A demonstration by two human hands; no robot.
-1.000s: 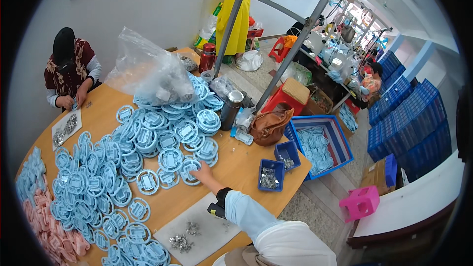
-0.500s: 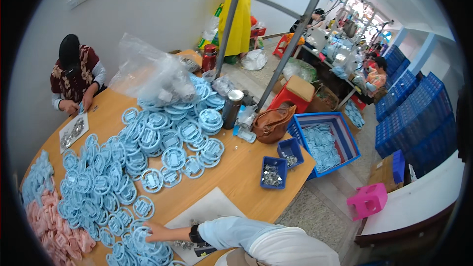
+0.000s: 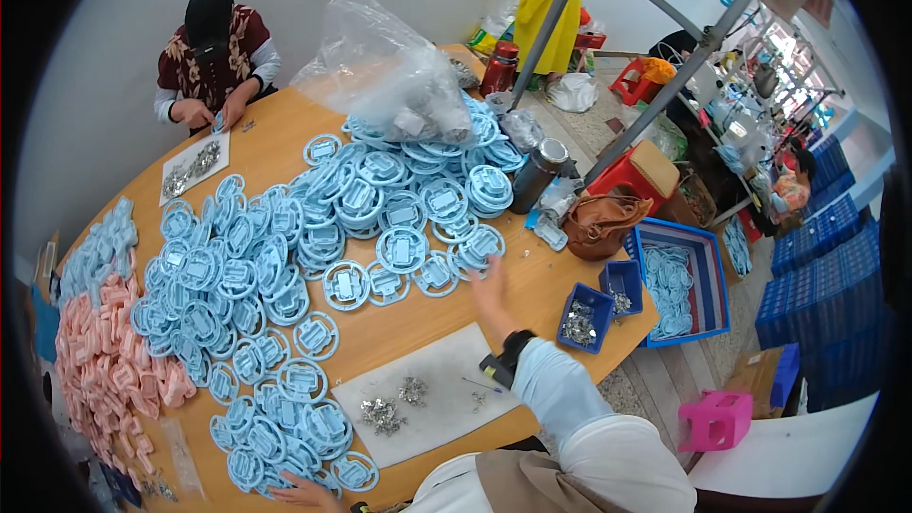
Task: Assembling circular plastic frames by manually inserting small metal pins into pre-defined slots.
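Observation:
Light blue plastic ring-shaped pieces with a flat plate across the middle lie in a large heap (image 3: 361,195) and a nearer pile (image 3: 275,442). My right hand (image 3: 489,290) reaches out to the heap's right edge. Its fingers are apart at the near rim of one blue ring (image 3: 478,245), which still lies among the others. At the lower edge, my left hand (image 3: 306,494) lies open against the nearer pile, fingers stretched out and partly cut off by the picture's rim. Between my arms is a whitish mat (image 3: 427,418) with small metal parts (image 3: 382,415) in loose clusters.
Pink plastic pieces (image 3: 104,351) are heaped at left. Two blue bins (image 3: 586,318) of metal parts, a brown handbag (image 3: 608,225) and a dark flask (image 3: 540,174) stand to the right. Beyond the table edge is a blue crate (image 3: 679,280). A person (image 3: 217,66) works at the far left.
My right hand has moved from the nearer pile to the far heap's right edge, uncovering the mat. My left hand has come into view at the lower edge. The view has shifted.

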